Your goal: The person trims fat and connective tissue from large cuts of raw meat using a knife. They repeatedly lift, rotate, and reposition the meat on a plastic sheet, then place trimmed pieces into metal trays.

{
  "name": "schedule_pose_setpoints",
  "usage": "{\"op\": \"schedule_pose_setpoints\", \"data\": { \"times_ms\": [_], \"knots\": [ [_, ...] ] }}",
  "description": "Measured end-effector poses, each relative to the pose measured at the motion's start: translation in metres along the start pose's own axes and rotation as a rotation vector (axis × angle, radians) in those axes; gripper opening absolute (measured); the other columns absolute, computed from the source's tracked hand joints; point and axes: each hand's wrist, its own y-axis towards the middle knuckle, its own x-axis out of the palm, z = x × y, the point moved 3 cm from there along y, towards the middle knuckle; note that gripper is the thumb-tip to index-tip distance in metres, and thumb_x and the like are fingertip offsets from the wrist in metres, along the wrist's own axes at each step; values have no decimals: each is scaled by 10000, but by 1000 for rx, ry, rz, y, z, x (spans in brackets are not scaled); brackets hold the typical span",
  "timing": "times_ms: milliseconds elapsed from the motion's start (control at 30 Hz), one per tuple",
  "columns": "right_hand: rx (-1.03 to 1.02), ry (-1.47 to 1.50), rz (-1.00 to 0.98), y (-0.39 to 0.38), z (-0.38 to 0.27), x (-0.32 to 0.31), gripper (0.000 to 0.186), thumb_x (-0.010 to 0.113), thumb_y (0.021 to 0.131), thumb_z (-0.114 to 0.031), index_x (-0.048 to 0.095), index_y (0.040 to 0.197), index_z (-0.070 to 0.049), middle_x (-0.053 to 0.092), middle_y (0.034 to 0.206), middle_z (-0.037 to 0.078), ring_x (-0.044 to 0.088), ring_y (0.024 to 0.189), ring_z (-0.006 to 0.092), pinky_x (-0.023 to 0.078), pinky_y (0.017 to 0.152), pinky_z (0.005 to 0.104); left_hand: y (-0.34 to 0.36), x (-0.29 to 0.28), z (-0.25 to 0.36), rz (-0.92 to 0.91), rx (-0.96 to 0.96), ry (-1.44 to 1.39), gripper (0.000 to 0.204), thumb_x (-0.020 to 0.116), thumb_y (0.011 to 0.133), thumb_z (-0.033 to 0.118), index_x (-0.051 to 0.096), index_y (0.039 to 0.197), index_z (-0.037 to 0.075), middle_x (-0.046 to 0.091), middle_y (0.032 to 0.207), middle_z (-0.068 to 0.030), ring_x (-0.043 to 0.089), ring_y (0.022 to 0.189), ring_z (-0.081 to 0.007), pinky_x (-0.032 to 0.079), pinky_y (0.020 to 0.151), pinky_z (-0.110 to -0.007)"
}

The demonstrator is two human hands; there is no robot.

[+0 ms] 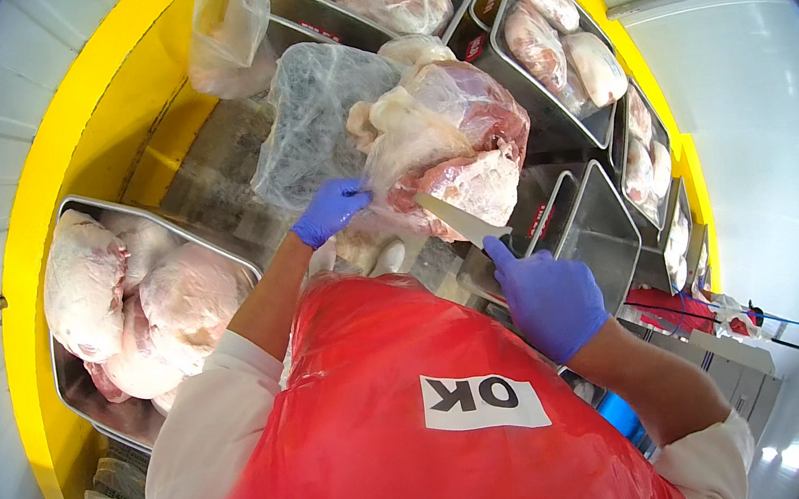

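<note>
A large cut of pale and red meat (461,105), partly covered in clear film, lies in the middle of the view with a clear plastic bag (311,110) crumpled at its upper left. My left hand (329,210), in a blue glove, pinches clear plastic at the meat's lower left edge. My right hand (547,296), also gloved, grips a knife (456,217); its blade points up-left and touches or lies just over the meat's lower part. The tip's exact depth cannot be made out.
A steel bin of meat (91,280) stands at left. More bins of bagged meat (560,47) line the top and right. An empty steel bin (594,234) sits beside my right hand. A yellow rim (27,258) curves around the work area. A hanging bag (223,20) is at top.
</note>
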Motion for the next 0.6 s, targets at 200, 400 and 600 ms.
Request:
{"op": "schedule_pose_setpoints", "data": {
  "times_ms": [200,400,600],
  "knots": [
    [71,82,183,-19,47,121,561,605,1019,-301,459,1558,-246,617,771,158,648,548,338,540,493,476,10,10,4,44,-6,-3,234,683,944,143,763,1096,-16,742,859,-71,626,790,-103,534,738,-316],
    [-67,167,606,5,86,228,512,688,980,-292,583,1481,-306,537,719,103,552,471,277,484,445,457,7,13,13,52,50,98,284,673,913,148,753,1150,14,755,872,-139,659,788,-127,547,758,-346],
    [-65,242,647,43,85,297,528,696,971,-315,574,1484,-326,553,735,111,564,474,289,478,435,452,8,15,13,95,47,228,236,677,914,125,738,1089,-21,738,819,-89,615,760,-99,534,717,-333]
  ]
}}
